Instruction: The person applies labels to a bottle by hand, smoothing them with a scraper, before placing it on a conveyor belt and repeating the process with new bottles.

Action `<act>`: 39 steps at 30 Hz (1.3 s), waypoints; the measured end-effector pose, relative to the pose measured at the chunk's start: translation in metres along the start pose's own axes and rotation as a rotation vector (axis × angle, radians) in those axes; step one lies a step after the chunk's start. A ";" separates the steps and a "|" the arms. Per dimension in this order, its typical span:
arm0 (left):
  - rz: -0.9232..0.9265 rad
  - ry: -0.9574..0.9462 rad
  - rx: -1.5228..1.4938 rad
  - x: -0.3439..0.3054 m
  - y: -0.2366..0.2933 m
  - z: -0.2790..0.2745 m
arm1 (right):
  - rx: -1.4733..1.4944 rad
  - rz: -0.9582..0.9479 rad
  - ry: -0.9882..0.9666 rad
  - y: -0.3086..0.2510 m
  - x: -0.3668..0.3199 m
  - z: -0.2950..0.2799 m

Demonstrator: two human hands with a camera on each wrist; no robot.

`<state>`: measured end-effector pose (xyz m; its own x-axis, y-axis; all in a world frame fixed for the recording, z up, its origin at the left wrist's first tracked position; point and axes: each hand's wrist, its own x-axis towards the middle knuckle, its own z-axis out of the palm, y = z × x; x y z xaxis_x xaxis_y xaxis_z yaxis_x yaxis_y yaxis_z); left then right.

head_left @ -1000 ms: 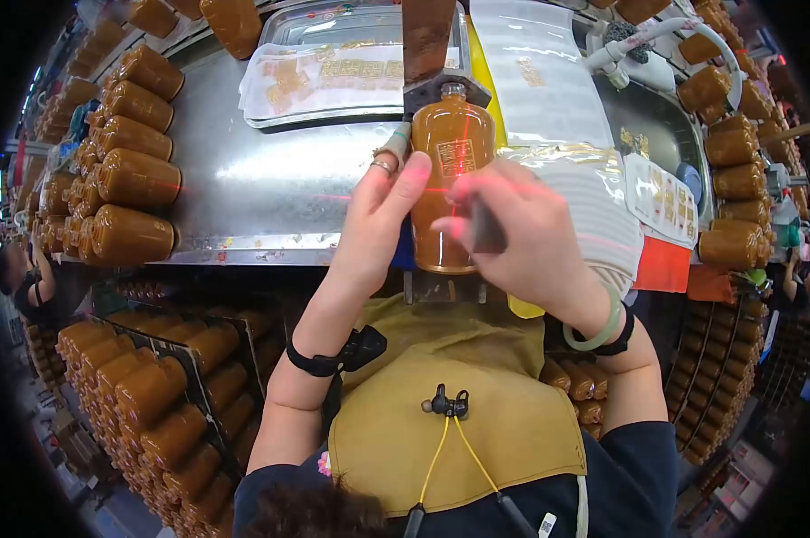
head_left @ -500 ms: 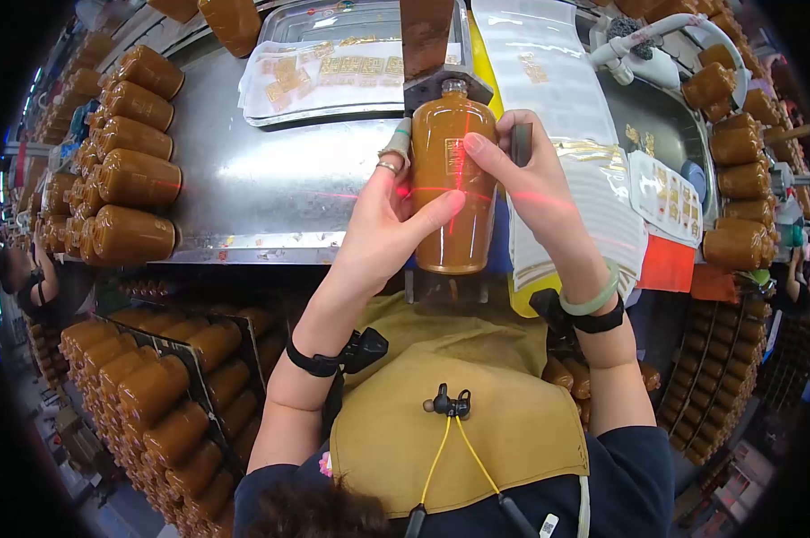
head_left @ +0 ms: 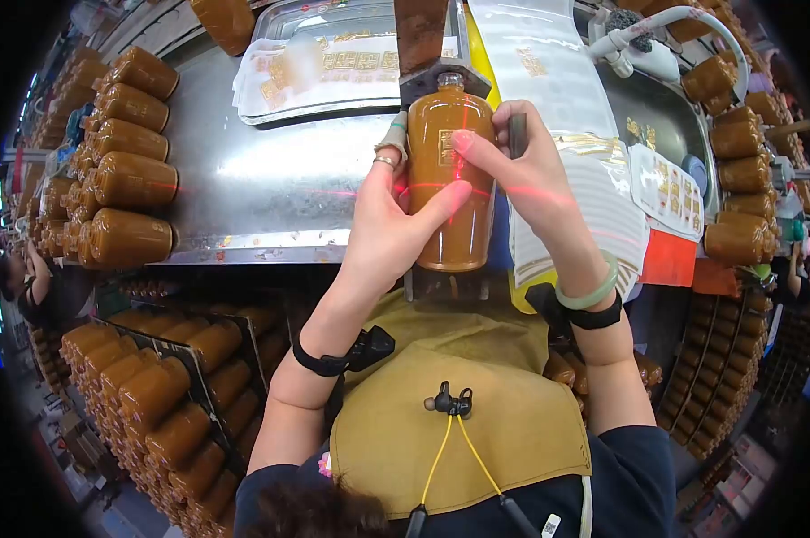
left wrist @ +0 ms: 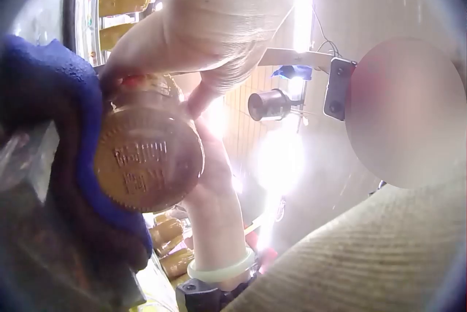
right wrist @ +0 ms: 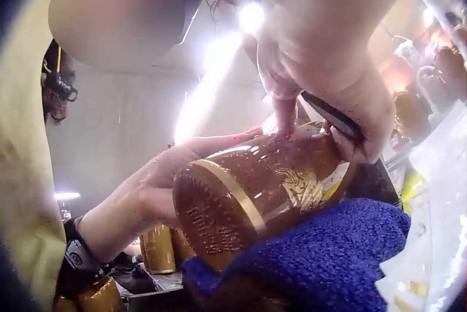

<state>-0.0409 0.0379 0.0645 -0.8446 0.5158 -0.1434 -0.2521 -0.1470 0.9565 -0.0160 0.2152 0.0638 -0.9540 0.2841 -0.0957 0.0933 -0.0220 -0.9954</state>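
A glossy brown bottle (head_left: 450,229) lies with its neck at a dark metal bracket (head_left: 423,82) and its base toward me. It rests on a blue towel (right wrist: 328,254). A small gold emblem (head_left: 445,148) shows on its upper front, crossed by red laser lines. My left hand (head_left: 391,220) grips the bottle's left side, thumb across the front; a finger wears a greyish cover. My right hand (head_left: 535,175) is at the right side, thumb pressing beside the emblem. Its curled fingers hold a dark flat scraper (head_left: 518,134). Gold decoration (right wrist: 299,186) also shows on the bottle's side in the right wrist view.
Brown bottles (head_left: 136,179) line the bench's left edge, with more racked below (head_left: 163,394). A tray (head_left: 270,117) bearing gold decal sheets is at the back. White sheets (head_left: 548,99), a decal card (head_left: 665,193) and a sink with a white pipe (head_left: 670,31) are on the right.
My right hand, blurred over the bottle's front with the scraper, moved to its right side and set its thumb near the emblem. My left thumb shifted lower across the front. The last half second shows little movement.
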 end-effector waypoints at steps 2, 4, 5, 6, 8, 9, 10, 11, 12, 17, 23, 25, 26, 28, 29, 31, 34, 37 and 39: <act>0.012 -0.031 0.020 -0.002 -0.003 -0.002 | 0.024 -0.005 -0.013 0.000 -0.002 0.000; 0.030 -0.024 0.034 -0.003 -0.006 -0.002 | 0.016 0.010 -0.021 -0.003 -0.005 -0.002; 0.048 -0.018 0.048 -0.003 -0.007 -0.001 | 0.051 0.023 -0.024 -0.006 -0.007 0.000; 0.047 -0.015 0.048 -0.003 -0.008 -0.001 | 0.052 0.024 -0.026 -0.006 -0.007 0.001; 0.035 0.001 0.124 -0.002 -0.007 0.001 | 0.106 0.011 -0.012 -0.005 -0.006 0.002; 0.035 0.001 0.123 -0.002 -0.005 0.002 | 0.106 0.011 -0.012 -0.005 -0.005 0.002; 0.031 0.007 0.130 -0.003 -0.004 0.004 | 0.071 0.031 -0.004 -0.004 -0.004 0.001; 0.026 0.012 0.137 -0.003 -0.003 0.004 | 0.036 0.052 0.005 -0.004 -0.003 0.001; 0.026 0.013 0.137 -0.003 -0.003 0.004 | 0.036 0.052 0.005 -0.005 -0.003 0.001; 0.036 0.047 0.194 -0.003 -0.006 0.005 | 0.077 0.020 -0.018 -0.002 -0.003 0.002; 0.082 0.013 -0.045 -0.005 -0.004 0.004 | 0.102 0.043 -0.033 -0.011 -0.006 0.000; 0.016 -0.013 -0.177 -0.002 0.000 -0.011 | 0.132 0.077 -0.021 -0.005 -0.002 -0.007; -0.051 -0.039 -0.308 0.000 0.000 -0.017 | 0.163 0.110 -0.008 -0.002 -0.001 -0.010; -0.102 0.124 -0.367 0.001 0.001 -0.019 | 0.173 0.101 0.010 0.001 -0.002 -0.009; -0.094 0.112 -0.359 0.001 0.001 -0.022 | 0.155 0.116 0.006 0.002 0.000 -0.010; -0.087 0.104 -0.350 -0.001 0.000 -0.024 | 0.153 0.124 0.013 -0.002 -0.002 -0.006; -0.089 0.021 -0.346 -0.002 0.000 -0.019 | 0.072 0.114 0.003 -0.004 -0.003 -0.006; -0.076 -0.047 -0.133 -0.005 0.005 -0.008 | 0.070 0.062 -0.008 -0.001 -0.002 -0.003; -0.029 -0.027 -0.080 -0.007 -0.004 -0.002 | 0.085 0.053 -0.001 -0.001 -0.003 -0.001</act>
<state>-0.0352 0.0336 0.0611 -0.8240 0.5428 -0.1625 -0.3140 -0.1987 0.9284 -0.0126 0.2152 0.0650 -0.9486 0.2798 -0.1479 0.1188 -0.1182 -0.9859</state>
